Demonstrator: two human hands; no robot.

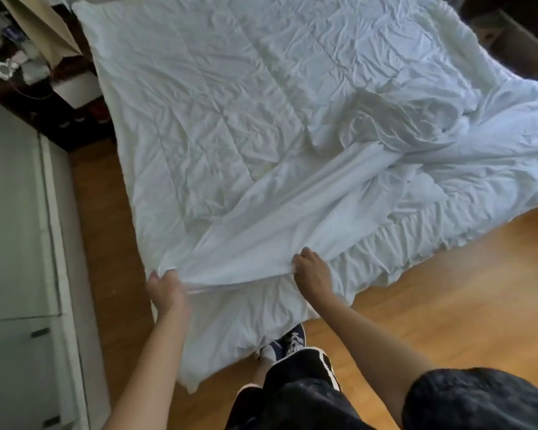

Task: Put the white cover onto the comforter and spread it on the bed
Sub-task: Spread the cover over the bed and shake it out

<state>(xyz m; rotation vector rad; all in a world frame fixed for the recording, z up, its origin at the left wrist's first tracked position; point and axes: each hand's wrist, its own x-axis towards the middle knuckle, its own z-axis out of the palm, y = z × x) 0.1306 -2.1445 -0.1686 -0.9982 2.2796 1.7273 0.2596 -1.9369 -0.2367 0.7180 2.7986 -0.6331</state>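
Note:
A quilted white comforter [205, 97] lies spread over the bed, its near end hanging down toward the floor. On top of it lies the smoother white cover [261, 231], stretched taut from a bunched heap at the right [416, 125] down to the near edge. My left hand [165, 290] grips the cover's edge at the near left. My right hand [311, 273] grips the same edge further right. The strip of cloth between the two hands is pulled straight.
Wooden floor [432, 290] runs along the left and near sides of the bed. A pale cabinet front [16, 243] stands at the left. A dark cluttered shelf [19, 63] is at the upper left. My shoe [292, 339] touches the hanging comforter.

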